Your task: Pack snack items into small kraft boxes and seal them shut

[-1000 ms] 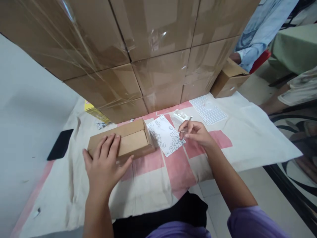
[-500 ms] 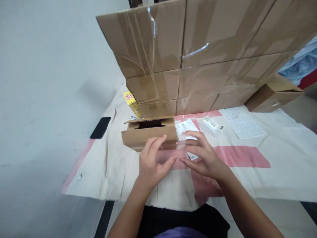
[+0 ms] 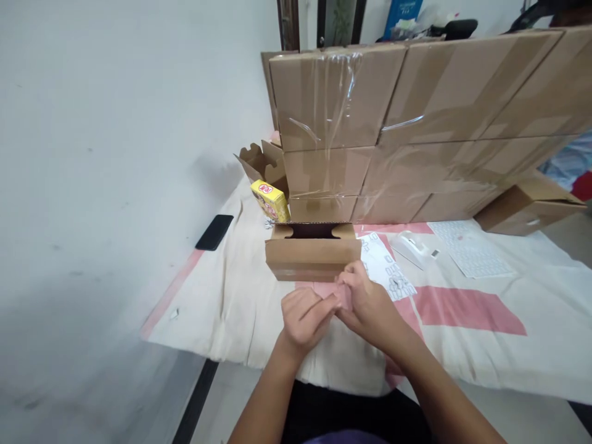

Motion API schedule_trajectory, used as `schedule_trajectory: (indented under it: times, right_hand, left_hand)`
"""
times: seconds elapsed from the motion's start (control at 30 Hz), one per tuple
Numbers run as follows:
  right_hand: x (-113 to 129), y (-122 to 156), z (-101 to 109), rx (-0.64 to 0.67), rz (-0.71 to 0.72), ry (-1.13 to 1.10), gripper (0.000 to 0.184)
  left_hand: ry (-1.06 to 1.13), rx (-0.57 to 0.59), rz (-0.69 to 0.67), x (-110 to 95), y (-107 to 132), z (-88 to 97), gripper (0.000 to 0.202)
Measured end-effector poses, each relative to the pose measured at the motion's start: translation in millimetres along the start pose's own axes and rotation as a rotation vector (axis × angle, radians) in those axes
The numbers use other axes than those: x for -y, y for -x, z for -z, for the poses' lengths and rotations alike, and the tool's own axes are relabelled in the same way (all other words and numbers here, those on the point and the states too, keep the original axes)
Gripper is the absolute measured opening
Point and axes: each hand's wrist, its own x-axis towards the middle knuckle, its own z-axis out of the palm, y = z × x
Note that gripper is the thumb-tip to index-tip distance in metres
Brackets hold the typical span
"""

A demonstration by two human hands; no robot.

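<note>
Directly ahead of your hands sits the small cardboard box on the table cloth, its long side toward you, its top open onto a dark inside. Your left hand is just on your side of it, fingers curled in and thumb pressed to the forefinger. Your right hand meets it from the other side, fingers bent and tips drawn together near the box's right corner; you cannot tell whether they touch the cardboard. Both hands are closed in a pinch, with the fingertips close together, but what lies between them is too small and blurred to make out.

Just right of the box, a white sheet printed with small outlines lies flat, partly hidden by your right hand. Beyond its right side stands a white tape dispenser, then a label sheet and, farther right, another brown box. Behind all this rises a stack of taped cartons.

To the left, near the back of the small box, a yellow packet leans in front of an open carton. A flat black phone lies nearer the wall.
</note>
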Motion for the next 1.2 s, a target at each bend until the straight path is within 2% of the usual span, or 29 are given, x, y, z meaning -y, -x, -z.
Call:
schedule_trajectory:
  times: [0.1, 0.13, 0.2, 0.27, 0.33, 0.4, 0.47, 0.57, 0.63, 0.73, 0.8, 0.87, 0.9, 1.0, 1.2]
  right_hand:
    - [-6.6, -14.8, 7.5, -0.185, -0.131, 0.100, 0.065]
    - [-9.7, -23.3, 13.5, -0.256, -0.140, 0.127, 0.068]
    - [-14.8, -45.1, 27.4, -0.336, -0.076, 0.191, 0.062]
    - [-17.5, -70.0, 37.6, -0.282, 0.022, 0.262, 0.052]
    - [-19.1, -92.6, 39.1, -0.135, 0.083, 0.302, 0.047]
    - [-21.6, -108.4, 31.9, 0.044, 0.098, 0.288, 0.040]
    - [-25.4, -116.7, 20.4, 0.170, 0.079, 0.258, 0.034]
    - [-30.9, -119.9, 8.7, 0.166, 0.029, 0.244, 0.030]
    - [-32.4, -120.1, 10.3, 0.100, 0.014, 0.155, 0.030]
    - [-30.6, -120.5, 22.5, -0.004, 0.025, -0.132, 0.031]
    - [-27.8, -120.3, 29.0, -0.042, 0.057, -0.262, 0.023]
    - [-25.0, -119.5, 29.8, -0.073, 0.073, -0.306, 0.010]
    - [-24.0, -119.1, 28.1, -0.101, 0.067, -0.315, 0.009]
    - [-22.0, -118.2, 20.6, -0.174, 0.017, -0.344, 0.023]
    - [-20.1, -118.5, 18.4, -0.149, -0.016, -0.407, 0.024]
  left_hand:
    - [0.010, -0.224, 0.077, 1.2, 3.8, 2.8, 0.017]
    - [0.016, -0.253, 0.108, 3.8, -0.1, 4.5, 0.015]
    - [0.005, -0.229, 0.131, 13.8, -17.6, 9.2, 0.014]
    - [-0.015, -0.153, 0.132, 29.2, -45.8, 15.3, 0.014]
    - [-0.026, -0.045, 0.168, 45.7, -79.7, 21.7, 0.013]
    - [-0.034, 0.075, 0.196, 58.7, -113.0, 27.2, 0.012]
    - [-0.027, 0.197, 0.211, 66.3, -140.0, 31.0, 0.013]
    - [0.020, 0.313, 0.261, 70.7, -161.5, 31.9, 0.014]
    - [0.092, 0.354, 0.317, 72.1, -164.5, 29.4, 0.015]
    - [0.270, 0.433, 0.406, 75.2, -161.9, 21.6, 0.019]
    - [0.392, 0.487, 0.438, 78.1, -160.1, 14.8, 0.024]
    - [0.491, 0.521, 0.453, 81.4, -158.8, 7.9, 0.025]
    - [0.528, 0.527, 0.463, 83.0, -158.0, 4.8, 0.024]
    - [0.572, 0.502, 0.506, 87.1, -154.6, -1.7, 0.020]
    - [0.492, 0.350, 0.569, 88.7, -148.9, -4.1, 0.020]
